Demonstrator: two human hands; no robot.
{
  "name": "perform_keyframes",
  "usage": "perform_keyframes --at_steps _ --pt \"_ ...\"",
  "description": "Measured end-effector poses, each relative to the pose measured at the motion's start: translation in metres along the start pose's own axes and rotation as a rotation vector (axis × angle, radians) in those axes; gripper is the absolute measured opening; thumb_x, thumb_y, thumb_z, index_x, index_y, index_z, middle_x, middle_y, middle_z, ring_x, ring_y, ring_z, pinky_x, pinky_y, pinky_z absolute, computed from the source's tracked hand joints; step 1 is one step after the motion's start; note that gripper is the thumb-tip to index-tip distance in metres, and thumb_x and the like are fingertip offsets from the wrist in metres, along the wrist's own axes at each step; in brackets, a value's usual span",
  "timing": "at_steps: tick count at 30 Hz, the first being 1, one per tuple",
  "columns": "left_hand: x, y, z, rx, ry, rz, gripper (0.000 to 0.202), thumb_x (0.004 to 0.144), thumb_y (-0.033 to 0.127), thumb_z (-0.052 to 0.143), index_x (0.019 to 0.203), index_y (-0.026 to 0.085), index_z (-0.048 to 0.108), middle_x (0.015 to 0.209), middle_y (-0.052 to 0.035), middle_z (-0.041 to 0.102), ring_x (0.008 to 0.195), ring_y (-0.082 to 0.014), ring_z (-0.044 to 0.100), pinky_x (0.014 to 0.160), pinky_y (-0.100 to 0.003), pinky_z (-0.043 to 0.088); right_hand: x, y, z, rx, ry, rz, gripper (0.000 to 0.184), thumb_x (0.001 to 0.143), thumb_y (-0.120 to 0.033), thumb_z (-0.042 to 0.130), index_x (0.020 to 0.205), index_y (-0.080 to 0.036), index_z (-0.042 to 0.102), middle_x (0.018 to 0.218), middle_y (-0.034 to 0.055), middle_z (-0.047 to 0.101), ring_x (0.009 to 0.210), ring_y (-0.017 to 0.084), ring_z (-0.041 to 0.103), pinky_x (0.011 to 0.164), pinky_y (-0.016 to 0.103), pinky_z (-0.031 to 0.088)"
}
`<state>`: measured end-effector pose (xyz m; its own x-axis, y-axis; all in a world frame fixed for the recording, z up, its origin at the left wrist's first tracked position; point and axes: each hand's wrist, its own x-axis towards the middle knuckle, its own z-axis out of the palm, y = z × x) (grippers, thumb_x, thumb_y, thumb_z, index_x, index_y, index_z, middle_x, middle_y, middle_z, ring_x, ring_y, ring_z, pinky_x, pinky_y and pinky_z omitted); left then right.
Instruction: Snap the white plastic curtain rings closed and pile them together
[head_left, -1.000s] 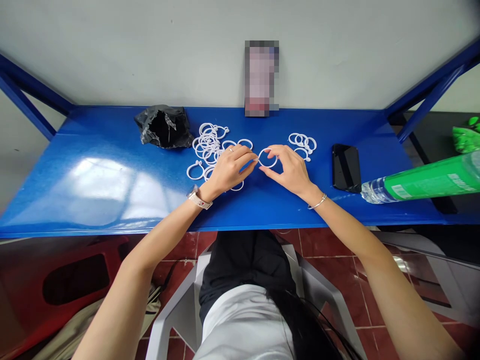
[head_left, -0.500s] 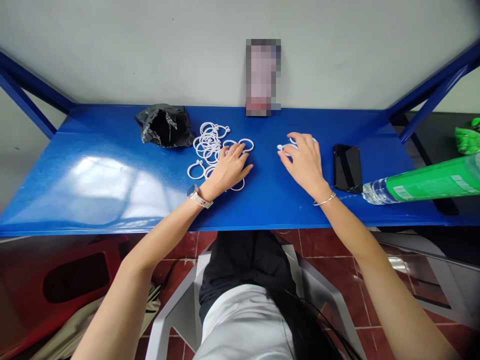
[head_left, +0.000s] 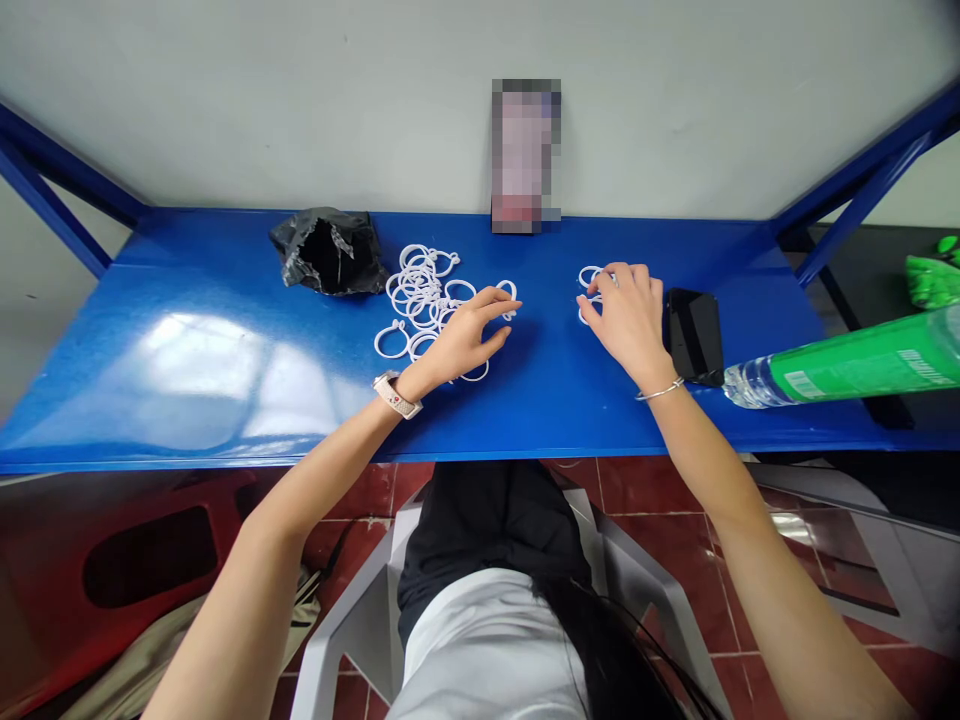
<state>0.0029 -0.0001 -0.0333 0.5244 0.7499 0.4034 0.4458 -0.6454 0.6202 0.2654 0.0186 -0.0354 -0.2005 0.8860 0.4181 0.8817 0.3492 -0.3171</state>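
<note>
My left hand (head_left: pixel 471 335) is at the right side of a pile of white curtain rings (head_left: pixel 416 285), with thumb and forefinger around one white ring (head_left: pixel 508 288). This ring is tilted up from the blue table, its small eyelet between the fingertips. Over to the right, my right hand (head_left: pixel 630 312) hovers low with its fingers apart. Beneath and beside its fingertips lie a couple of white rings (head_left: pixel 588 274), partly covered by the hand. More rings of the pile are hidden under my left palm.
An opened black plastic bag (head_left: pixel 330 255) stands left of the pile. A black phone (head_left: pixel 694 337) lies beside my right hand, with a green-labelled bottle (head_left: pixel 840 360) past it. A blurred upright object (head_left: pixel 525 155) leans on the wall. Blue table (head_left: pixel 225 420) edge runs in front.
My left hand has moved slightly right and tilted a ring off the pile's edge. My right hand has shifted right, its fingers coming away from the rings there.
</note>
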Motion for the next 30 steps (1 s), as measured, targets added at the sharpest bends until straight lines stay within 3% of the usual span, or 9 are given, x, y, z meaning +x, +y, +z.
perform_keyframes --at_steps 3,6,11,19,25,30 --pt "0.001 0.003 -0.001 -0.206 0.004 -0.045 0.032 0.092 0.019 0.056 0.122 0.017 0.067 0.122 -0.0119 0.065 0.1 -0.0181 0.068 0.088 -0.033 0.058 0.003 -0.016 -0.005 0.092 -0.022 -0.124 0.02 0.096 -0.038 0.054 0.104 -0.022 0.064 0.115 0.0139 0.066 0.115 0.036 0.058 0.095 0.058 0.048" --pt "0.002 0.004 -0.001 -0.37 0.039 -0.118 0.029 0.092 0.029 0.06 0.117 0.017 0.069 0.122 -0.0122 0.065 0.096 -0.0175 0.07 0.087 -0.033 0.059 0.0 -0.034 -0.007 0.218 -0.061 -0.257 0.02 0.097 -0.035 0.052 0.112 -0.025 0.062 0.118 0.0089 0.068 0.113 0.03 0.062 0.099 0.052 0.05" --pt "0.001 0.005 0.001 -0.434 0.096 -0.176 0.037 0.091 0.043 0.063 0.114 0.016 0.07 0.117 -0.0123 0.068 0.089 -0.0178 0.073 0.083 -0.032 0.059 -0.008 -0.054 -0.003 0.321 -0.061 -0.323 0.022 0.096 -0.036 0.056 0.113 -0.024 0.063 0.111 0.0076 0.071 0.1 0.026 0.067 0.091 0.046 0.055" --pt "0.001 0.013 0.002 -0.4 0.083 -0.208 0.04 0.091 0.046 0.064 0.115 0.013 0.069 0.084 -0.0062 0.074 0.068 -0.0135 0.067 0.067 -0.025 0.055 -0.012 -0.055 0.004 0.373 -0.056 -0.363 0.019 0.096 -0.033 0.055 0.111 -0.025 0.063 0.108 0.0075 0.071 0.097 0.025 0.067 0.086 0.045 0.058" --pt "0.001 0.013 0.001 -0.493 0.041 -0.247 0.049 0.087 0.05 0.069 0.12 0.014 0.065 0.087 -0.0069 0.074 0.064 -0.0118 0.064 0.064 -0.025 0.055 -0.013 -0.055 0.008 0.394 -0.12 -0.458 0.018 0.098 -0.026 0.052 0.112 -0.024 0.063 0.107 0.0067 0.072 0.101 0.025 0.067 0.091 0.047 0.057" --pt "0.002 0.014 -0.001 -0.528 0.018 -0.272 0.05 0.086 0.051 0.069 0.12 0.015 0.064 0.089 -0.0075 0.074 0.064 -0.0115 0.064 0.062 -0.024 0.054 -0.013 -0.054 0.01 0.399 -0.12 -0.448 0.016 0.098 -0.025 0.053 0.109 -0.022 0.064 0.103 0.0067 0.073 0.096 0.023 0.068 0.087 0.043 0.057"
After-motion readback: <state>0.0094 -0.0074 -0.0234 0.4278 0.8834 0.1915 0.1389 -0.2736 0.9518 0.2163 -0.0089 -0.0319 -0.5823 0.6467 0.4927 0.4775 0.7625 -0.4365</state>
